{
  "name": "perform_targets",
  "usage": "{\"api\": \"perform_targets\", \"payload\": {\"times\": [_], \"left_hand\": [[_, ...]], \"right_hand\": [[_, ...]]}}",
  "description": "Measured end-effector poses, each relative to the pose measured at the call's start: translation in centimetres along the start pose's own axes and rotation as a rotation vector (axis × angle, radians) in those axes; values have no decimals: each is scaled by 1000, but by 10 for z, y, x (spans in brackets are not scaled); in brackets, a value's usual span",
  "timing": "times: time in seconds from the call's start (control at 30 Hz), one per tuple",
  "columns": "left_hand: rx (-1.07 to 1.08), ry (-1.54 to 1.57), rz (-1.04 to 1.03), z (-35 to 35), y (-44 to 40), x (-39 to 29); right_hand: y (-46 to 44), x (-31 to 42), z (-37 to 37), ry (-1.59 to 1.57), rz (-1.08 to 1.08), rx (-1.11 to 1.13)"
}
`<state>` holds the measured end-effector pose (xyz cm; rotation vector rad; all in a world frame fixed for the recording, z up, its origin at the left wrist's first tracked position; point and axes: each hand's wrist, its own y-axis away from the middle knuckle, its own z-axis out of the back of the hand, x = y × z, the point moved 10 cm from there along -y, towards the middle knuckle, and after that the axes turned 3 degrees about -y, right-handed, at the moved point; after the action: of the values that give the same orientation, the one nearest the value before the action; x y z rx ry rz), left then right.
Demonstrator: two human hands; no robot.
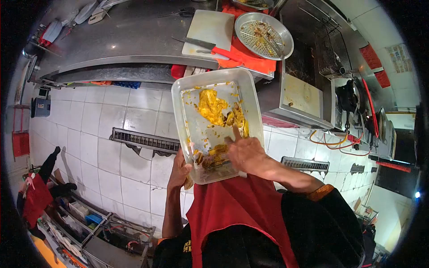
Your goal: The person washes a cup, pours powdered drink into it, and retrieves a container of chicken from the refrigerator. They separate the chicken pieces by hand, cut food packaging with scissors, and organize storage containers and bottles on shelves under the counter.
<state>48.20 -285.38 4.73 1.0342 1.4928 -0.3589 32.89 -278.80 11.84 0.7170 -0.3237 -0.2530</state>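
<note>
A clear plastic container (178, 120) is held up in front of my red apron, tilted so its inside shows. My left hand (180, 169) grips its lower left side, thumb at the rim, other fingers mostly hidden. Inside lie a large yellow-coated piece of meat (211, 106), smaller yellow and brown pieces (237, 117) and scattered bits. A darker yellow heap (212, 155) sits at the near end. My right hand (246, 153) is over the container's right side, slightly blurred, forefinger stretched toward the smaller pieces. It holds nothing that I can see.
A steel counter (125, 35) runs ahead, with a white cutting board (209, 29), a red-handled knife (210, 46) and a perforated metal pan (263, 35). A fryer basket (333, 49) hangs right. Floor drains (145, 140) cross the tiles. Another person (38, 196) stands far left.
</note>
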Motion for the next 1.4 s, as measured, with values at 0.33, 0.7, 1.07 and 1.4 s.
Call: {"api": "perform_targets", "payload": {"times": [0.33, 0.7, 1.07, 1.4], "left_hand": [[-24, 42, -14, 3, 0, 9], [-29, 14, -14, 4, 0, 17], [-29, -15, -32, 7, 2, 15], [-82, 44, -29, 3, 3, 11]], "right_hand": [[-12, -15, -4, -29, 5, -65], [-16, -22, 8, -72, -11, -387], [-2, -15, 3, -219, 81, -346], [13, -12, 5, -185, 20, -322]]}}
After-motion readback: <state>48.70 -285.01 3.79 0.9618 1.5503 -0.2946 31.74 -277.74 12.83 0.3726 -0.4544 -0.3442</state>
